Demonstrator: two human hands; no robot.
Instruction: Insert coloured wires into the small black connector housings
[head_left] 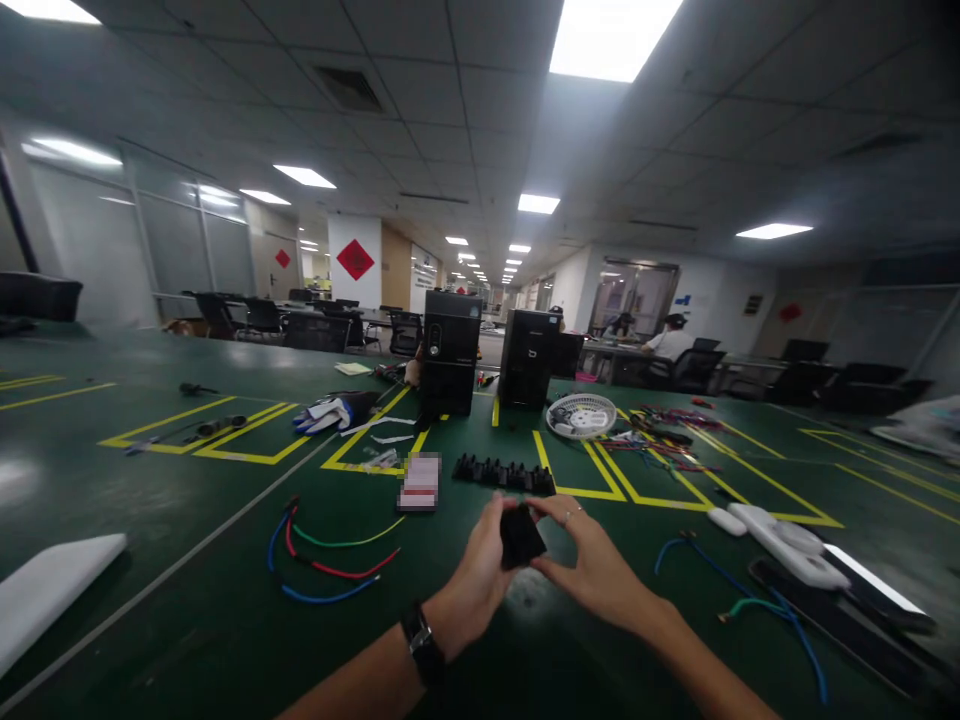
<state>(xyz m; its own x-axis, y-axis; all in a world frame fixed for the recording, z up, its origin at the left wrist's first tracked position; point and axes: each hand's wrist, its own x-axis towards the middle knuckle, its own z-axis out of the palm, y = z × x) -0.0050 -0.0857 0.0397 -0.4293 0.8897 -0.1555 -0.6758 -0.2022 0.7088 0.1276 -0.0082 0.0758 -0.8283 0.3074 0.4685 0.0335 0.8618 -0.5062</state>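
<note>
Between my two hands is a small black block-like piece (523,537), its exact kind not clear. My left hand (480,550) grips it from the left, fingers closed along its side; a dark watch sits on that wrist. My right hand (589,555) holds the piece's right edge between thumb and fingers, with a ring on one finger. Just beyond the hands lies a row of black notched plastic parts (504,474). To the left of it rests a pale card or packet (419,482), blurred out.
Blue, red and green wires (337,572) lie at left, a blue wire (731,575) at right. Farther back stand two black computer towers (450,350), a white round basket (580,415), gloves (334,412) and tangled cables (667,430). White devices (787,545) lie right. A person (671,340) sits far behind.
</note>
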